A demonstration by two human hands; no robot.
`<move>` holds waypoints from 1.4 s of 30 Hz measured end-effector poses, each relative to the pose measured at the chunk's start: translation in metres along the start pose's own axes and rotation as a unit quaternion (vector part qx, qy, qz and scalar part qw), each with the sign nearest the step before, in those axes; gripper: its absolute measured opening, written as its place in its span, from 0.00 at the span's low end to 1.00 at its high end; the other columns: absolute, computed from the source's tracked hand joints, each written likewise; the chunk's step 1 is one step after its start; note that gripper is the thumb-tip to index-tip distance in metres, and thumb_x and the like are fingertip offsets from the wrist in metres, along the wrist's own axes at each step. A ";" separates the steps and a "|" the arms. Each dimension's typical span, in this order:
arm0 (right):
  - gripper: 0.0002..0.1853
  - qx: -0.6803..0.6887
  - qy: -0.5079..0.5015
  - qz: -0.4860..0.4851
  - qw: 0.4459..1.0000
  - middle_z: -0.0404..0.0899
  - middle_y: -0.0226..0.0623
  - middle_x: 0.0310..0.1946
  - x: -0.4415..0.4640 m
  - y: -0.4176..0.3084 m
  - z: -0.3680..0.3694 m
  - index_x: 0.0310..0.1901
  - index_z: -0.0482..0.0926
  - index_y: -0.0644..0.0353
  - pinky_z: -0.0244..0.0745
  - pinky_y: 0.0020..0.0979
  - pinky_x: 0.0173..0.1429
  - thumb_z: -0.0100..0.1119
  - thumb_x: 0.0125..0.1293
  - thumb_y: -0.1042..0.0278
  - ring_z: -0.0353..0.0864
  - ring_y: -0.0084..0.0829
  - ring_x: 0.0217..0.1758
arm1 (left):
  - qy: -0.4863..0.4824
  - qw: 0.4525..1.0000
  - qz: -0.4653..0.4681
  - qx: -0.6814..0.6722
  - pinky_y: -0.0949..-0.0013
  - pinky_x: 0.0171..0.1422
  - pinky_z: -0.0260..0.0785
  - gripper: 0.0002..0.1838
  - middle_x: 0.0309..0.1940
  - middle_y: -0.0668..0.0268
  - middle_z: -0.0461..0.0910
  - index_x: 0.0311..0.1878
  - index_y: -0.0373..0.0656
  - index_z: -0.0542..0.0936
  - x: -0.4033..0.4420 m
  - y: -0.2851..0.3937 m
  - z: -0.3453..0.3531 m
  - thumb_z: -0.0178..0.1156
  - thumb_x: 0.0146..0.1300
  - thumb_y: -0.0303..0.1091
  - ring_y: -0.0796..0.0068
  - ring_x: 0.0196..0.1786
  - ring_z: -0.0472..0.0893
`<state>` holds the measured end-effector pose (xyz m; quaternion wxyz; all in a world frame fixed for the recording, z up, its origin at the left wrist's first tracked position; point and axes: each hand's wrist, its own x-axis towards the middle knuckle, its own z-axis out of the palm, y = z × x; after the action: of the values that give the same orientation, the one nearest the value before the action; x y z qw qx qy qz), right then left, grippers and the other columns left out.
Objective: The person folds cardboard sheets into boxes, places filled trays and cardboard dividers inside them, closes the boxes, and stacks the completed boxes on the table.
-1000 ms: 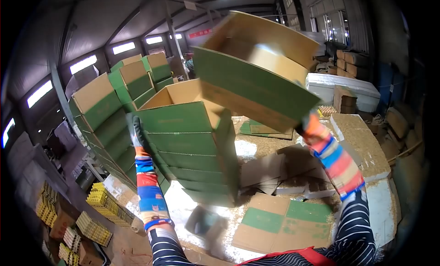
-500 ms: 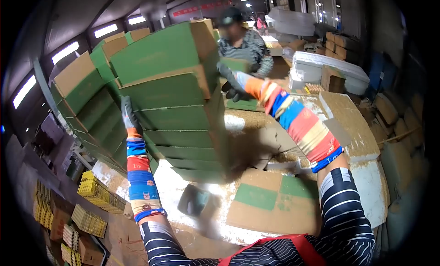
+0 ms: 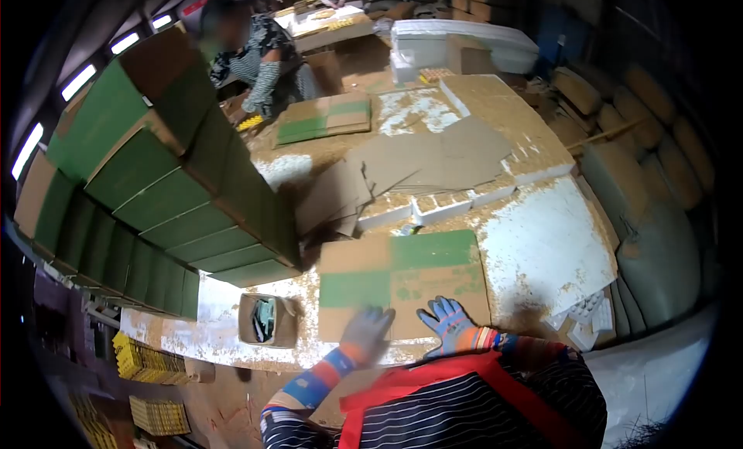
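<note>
A flattened green and brown carton (image 3: pixel 433 267) lies on the white, crumb-strewn table in front of me. My left hand (image 3: pixel 367 331), gloved and slightly blurred, is at its near left edge with the fingers extended. Spread fingers of my right hand (image 3: pixel 449 323) rest on the near edge, to the right of the left one. Neither hand grips anything. A tall stack of open green cartons (image 3: pixel 193 178) stands at the left. Between the stack and the flat carton, near the table's front edge, sits a small open box (image 3: pixel 268 320) with dark items inside.
A co-worker (image 3: pixel 259 58) leans over the far left side. Another flat carton (image 3: pixel 325 118) and grey-brown cardboard sheets (image 3: pixel 433 159) lie farther back. Yellow trays (image 3: pixel 147 358) are stacked on the floor at left; filled sacks (image 3: pixel 650 194) line the right.
The open carton from my right hand now tops the stack. Both hands have left the stack and come down to the flat carton. The view has swung right and down.
</note>
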<state>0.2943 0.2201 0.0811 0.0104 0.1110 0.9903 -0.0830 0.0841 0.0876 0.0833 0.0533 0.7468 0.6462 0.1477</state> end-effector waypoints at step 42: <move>0.35 0.715 0.036 0.038 0.697 0.70 0.43 0.53 0.041 0.103 -0.085 0.66 0.53 0.50 0.72 0.31 0.52 0.59 0.58 0.71 0.74 0.33 0.51 | 0.153 0.816 0.032 -0.556 0.65 0.68 0.49 0.35 0.60 0.57 0.65 0.61 0.34 0.63 0.067 -0.047 -0.098 0.46 0.62 0.56 0.65 0.63 0.63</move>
<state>0.2766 0.3424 0.1467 -0.1046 0.1255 0.6268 -0.7619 0.0193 0.1500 0.1735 0.3552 0.5782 0.4291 0.5961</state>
